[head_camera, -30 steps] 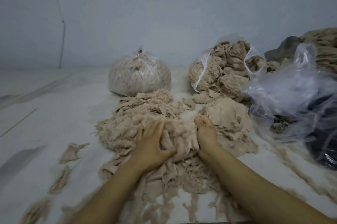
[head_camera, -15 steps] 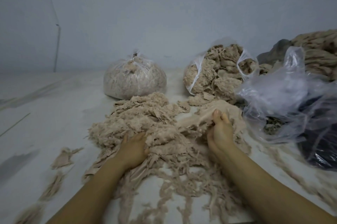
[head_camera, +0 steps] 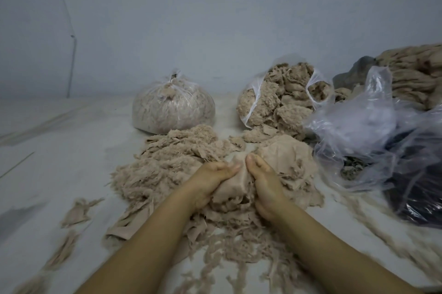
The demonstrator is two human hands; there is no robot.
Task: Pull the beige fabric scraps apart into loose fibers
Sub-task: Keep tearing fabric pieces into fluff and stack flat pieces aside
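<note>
The pale floor [head_camera: 59,162] lies open to the left, crossed only by a few small beige fabric shreds [head_camera: 76,212]. Ahead, a heaped mound of beige fabric scraps and fluffy fibres [head_camera: 172,162] fills the middle. Behind it a tied clear plastic bag of fibres [head_camera: 173,108] and an open clear bag of beige scraps [head_camera: 282,102] stand apart, bare floor between them. A crumpled clear plastic sheet [head_camera: 358,126] over a dark bag [head_camera: 421,202] blocks the right.
</note>
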